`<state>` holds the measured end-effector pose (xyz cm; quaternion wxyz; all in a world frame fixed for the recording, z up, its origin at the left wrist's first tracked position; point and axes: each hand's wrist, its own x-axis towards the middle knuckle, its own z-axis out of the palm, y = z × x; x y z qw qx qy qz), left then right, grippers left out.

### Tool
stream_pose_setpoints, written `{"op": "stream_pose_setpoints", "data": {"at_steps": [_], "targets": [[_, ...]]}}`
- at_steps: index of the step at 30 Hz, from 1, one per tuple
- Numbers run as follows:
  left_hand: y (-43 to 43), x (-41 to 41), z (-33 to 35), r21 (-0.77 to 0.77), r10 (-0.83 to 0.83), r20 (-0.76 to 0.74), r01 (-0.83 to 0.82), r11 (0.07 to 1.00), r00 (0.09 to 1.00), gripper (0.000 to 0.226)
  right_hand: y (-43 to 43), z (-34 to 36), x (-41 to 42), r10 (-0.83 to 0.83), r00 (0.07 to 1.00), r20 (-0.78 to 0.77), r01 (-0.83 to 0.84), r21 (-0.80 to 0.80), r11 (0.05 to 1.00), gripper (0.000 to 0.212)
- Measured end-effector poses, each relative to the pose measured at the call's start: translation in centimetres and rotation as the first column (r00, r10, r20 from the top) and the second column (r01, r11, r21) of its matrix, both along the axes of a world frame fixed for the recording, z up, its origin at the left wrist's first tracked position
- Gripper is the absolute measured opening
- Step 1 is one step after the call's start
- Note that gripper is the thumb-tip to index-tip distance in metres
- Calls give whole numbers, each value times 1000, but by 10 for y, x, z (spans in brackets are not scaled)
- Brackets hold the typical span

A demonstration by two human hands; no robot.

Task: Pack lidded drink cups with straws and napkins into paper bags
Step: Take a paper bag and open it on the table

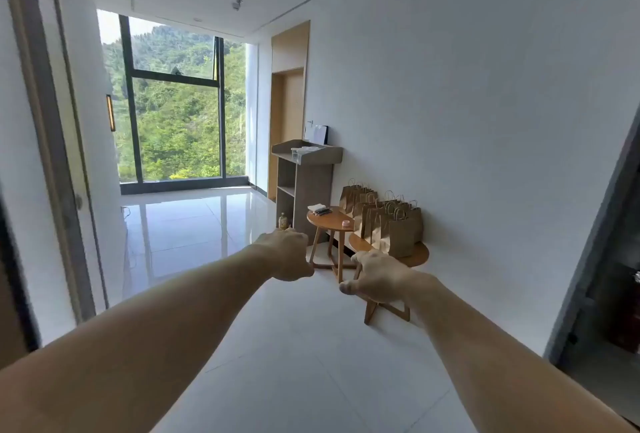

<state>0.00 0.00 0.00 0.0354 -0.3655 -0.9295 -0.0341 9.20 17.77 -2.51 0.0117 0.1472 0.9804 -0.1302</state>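
Both my arms stretch forward over the white floor. My left hand (287,254) and my right hand (379,276) show their backs, with fingers curled under and nothing held. Beyond them, several brown paper bags (401,231) with twisted handles stand on a low round wooden table (420,256) against the right wall. A taller small wooden table (330,224) carries white napkins (317,207), dark straws (322,212) and a small pink object (345,223). Clear cups (296,153) sit on top of a grey stand (306,173); I cannot make out their lids.
A white bag (319,134) leans on the wall above the stand. A small bottle (283,221) stands on the floor at its base. A tall window (173,103) closes the far end. A door frame (52,155) flanks me on the left and a dark opening (609,276) on the right.
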Motion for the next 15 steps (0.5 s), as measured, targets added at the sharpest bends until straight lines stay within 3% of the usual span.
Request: {"op": "stream_pose_setpoints", "data": {"at_steps": [15], "targets": [[118,-247,-17,-6,120,49,-120,993,992,54,127,-7,-260,71,996,54,-72,24,997,68]]}}
